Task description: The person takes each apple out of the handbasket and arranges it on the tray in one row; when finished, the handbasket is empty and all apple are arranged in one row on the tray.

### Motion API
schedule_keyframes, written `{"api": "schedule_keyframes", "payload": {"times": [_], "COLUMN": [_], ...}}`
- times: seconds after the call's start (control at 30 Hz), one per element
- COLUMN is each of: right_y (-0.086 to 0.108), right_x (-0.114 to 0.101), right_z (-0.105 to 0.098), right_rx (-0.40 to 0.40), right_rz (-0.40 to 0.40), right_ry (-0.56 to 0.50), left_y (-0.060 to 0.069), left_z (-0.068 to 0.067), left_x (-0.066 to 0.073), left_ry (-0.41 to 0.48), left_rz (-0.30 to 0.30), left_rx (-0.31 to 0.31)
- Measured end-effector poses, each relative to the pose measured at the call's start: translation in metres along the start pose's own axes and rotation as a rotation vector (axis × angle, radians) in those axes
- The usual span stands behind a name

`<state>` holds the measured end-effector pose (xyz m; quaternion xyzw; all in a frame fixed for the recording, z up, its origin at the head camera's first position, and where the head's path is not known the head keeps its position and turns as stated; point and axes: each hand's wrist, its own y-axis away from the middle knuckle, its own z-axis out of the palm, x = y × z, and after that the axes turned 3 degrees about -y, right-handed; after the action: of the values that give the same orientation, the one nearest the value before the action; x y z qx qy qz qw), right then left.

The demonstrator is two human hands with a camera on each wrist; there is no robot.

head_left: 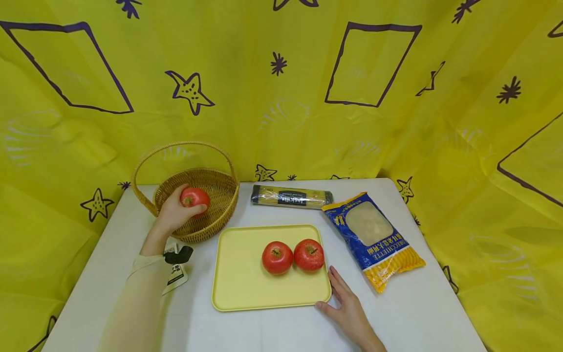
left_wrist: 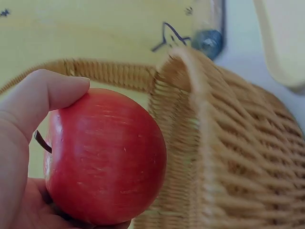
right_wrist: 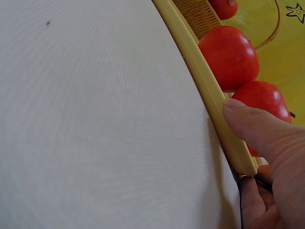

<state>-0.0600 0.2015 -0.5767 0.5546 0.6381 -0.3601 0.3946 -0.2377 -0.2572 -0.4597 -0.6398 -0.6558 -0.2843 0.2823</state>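
Note:
My left hand grips a red apple over the wicker basket, with the thumb on one side of the apple. In the left wrist view that apple has its stem towards the palm, and the basket's wall rises beside it. Two more red apples sit side by side on the right part of a pale yellow tray. At the tray's near right corner my right hand holds the edge, thumb against the near rim and fingers round the right side.
Behind the tray lies a long clear pack of spaghetti. A blue and yellow pasta bag lies to the right. A white printed packet is partly hidden by the left wrist. Yellow patterned cloth hangs behind the white table.

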Motion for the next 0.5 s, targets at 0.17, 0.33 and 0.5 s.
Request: {"api": "schedule_keyframes", "payload": {"times": [0.17,0.33,0.5], "right_y": [0.000,0.000,0.000], "right_x": [0.001,0.002,0.000], "right_z": [0.000,0.000,0.000], "right_rx": [0.000,-0.005,-0.006], "right_rz": [-0.004,0.005,0.005], "right_ry": [-0.001,-0.007,-0.003], "left_y": [0.006,0.014,0.022], "left_z": [-0.003,-0.002,0.003], "left_x": [0.019,0.039,0.054], "left_ry": [0.023,0.080,0.153], "left_rz": [0.051,0.100,0.166], "left_rx": [-0.011,-0.044,-0.083]}}
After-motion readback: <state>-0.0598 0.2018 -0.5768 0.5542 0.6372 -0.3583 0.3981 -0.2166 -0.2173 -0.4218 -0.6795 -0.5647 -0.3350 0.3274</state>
